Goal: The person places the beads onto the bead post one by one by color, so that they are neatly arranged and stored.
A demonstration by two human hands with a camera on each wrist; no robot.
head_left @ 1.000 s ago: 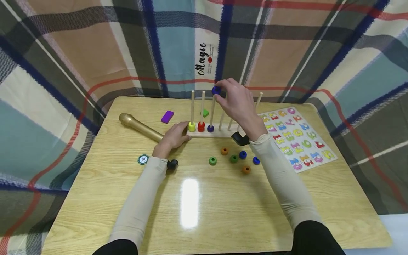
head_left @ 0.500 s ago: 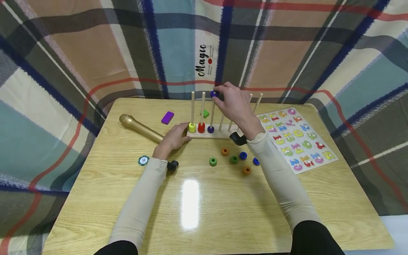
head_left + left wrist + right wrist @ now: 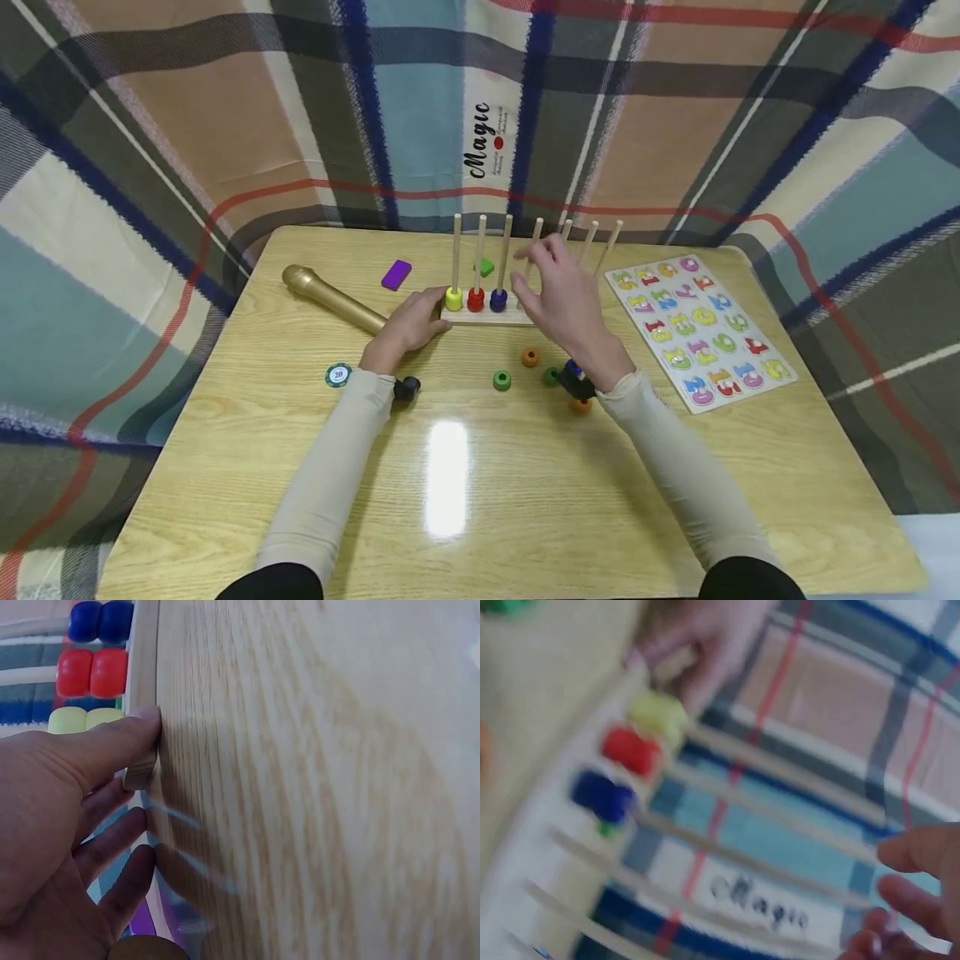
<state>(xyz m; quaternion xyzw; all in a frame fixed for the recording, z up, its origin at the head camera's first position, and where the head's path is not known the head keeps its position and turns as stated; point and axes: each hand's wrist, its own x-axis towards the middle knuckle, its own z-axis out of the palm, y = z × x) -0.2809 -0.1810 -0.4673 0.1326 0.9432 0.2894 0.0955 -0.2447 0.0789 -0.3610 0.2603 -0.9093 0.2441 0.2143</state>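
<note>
Head view: the plaid cloth (image 3: pixel 225 108) behind the table (image 3: pixel 480 500) bears the word "Magic" (image 3: pixel 483 150); a round chip (image 3: pixel 338 375) at 9 o'clock on the table reads "20"; a number board (image 3: pixel 701 329) at 3 o'clock shows coloured numerals. The peg rack (image 3: pixel 487 315) lies with its long axis left to right, its pegs pointing up. The first three pegs from the left carry yellow (image 3: pixel 453 298), red (image 3: pixel 476 298) and blue beads (image 3: pixel 498 299) at their feet. The left hand (image 3: pixel 408 325) holds the rack's left end, fingers curled round it. The right hand (image 3: pixel 566 296) hovers in front of the rack's right part, fingers spread, holding nothing. Loose beads (image 3: pixel 502 380) lie at 6 o'clock from the rack.

Left wrist view: the thumb (image 3: pixel 112 742) presses on the rack's end (image 3: pixel 141 690), the other fingers loosely bent.

Right wrist view: blurred; the same beads (image 3: pixel 602 796) and pegs show, fingertips (image 3: pixel 919 851) apart and empty.
</note>
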